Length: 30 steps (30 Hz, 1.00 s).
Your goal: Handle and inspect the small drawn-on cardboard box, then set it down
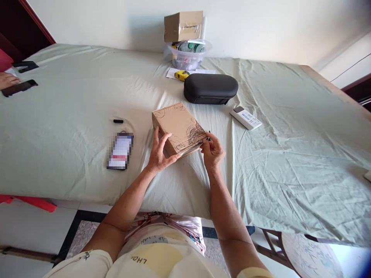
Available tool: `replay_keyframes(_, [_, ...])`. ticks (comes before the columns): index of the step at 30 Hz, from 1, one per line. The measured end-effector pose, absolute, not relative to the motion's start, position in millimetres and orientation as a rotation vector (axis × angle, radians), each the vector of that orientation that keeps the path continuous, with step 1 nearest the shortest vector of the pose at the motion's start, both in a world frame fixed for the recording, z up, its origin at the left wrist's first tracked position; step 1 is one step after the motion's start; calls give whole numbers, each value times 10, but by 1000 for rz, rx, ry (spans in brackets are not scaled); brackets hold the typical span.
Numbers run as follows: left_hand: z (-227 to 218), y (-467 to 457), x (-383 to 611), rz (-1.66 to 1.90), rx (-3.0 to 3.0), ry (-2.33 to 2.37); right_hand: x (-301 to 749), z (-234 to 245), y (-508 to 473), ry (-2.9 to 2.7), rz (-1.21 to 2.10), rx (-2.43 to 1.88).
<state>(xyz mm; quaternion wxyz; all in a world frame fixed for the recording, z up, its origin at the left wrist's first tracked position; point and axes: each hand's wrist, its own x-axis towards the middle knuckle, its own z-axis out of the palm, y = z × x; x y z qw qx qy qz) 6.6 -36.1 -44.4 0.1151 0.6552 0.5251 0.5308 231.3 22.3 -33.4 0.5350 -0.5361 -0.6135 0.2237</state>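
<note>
Rumpled green cloth [275,173] covers a table [313,78] against a white wall [261,31]. At its left edge another person's hand [8,80] touches a dark flat device [21,87]. Next comes a phone [120,151], nearer the front edge. The left hand [158,156] spreads thumb and fingers wide against the near left corner of a scribbled cardboard box [176,121], set back from the front edge's middle. The right hand [213,152] curls its fingers at the box's near right corner, a small dark object [208,136] by their tips; whether they grip that or the box, I cannot tell. Farther right lies a white remote [246,117]. With so open a brace on loose cloth, a hard push from the right could swivel the box or ruck the cloth.
</note>
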Motion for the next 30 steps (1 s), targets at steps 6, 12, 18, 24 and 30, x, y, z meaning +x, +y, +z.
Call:
replay_keyframes(6, [-421,-359,39,1601,1930,1529,2332,-334,275,-1330,594,-1309])
replay_keyframes(12, [-453,-349,-28,1648,1768,1495,2293,-372,274,-1380,685,-1310])
replay_keyframes(18, [-480,-333,-42,1725,1736,1473,2308,-340,259,-1534,763,-1349])
replay_keyframes(24, [-554,-294,-27,1741,1796,1506,2370,-262,264,-1753,792,-1436])
replay_keyframes(30, [-645,-239,-2,1715,1736,1589,2327,-213,236,-2055,708,-1692])
